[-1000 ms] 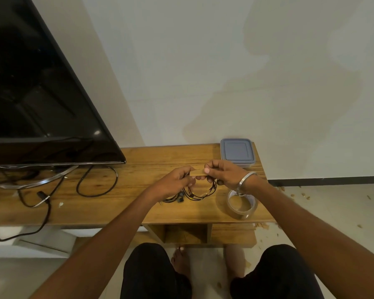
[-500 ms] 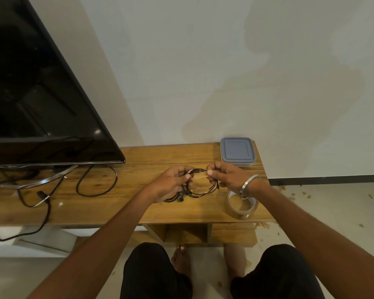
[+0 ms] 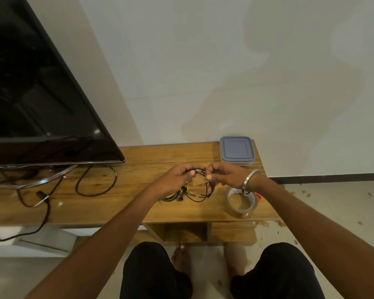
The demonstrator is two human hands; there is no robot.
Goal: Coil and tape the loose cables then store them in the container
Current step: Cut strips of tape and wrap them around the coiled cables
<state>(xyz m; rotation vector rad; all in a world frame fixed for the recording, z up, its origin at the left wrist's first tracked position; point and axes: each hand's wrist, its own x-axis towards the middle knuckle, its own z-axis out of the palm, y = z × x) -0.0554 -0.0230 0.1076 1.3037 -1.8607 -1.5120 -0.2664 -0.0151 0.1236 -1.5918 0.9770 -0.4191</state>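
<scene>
With left hand [image 3: 177,178] pinching the coiled cable [image 3: 200,188] at mid-frame above the tabletop [image 3: 138,203] and right hand [image 3: 221,174] pinching the tape strip [image 3: 200,181], best to wrap it snugly around the gathered loops, container [image 3: 236,152] lidded at upper right

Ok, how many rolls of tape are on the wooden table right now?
1. The clear brownish tape roll stands on the wooden table near its right front corner, just below the right hand's wrist. Another could be hidden behind the hands.
</scene>
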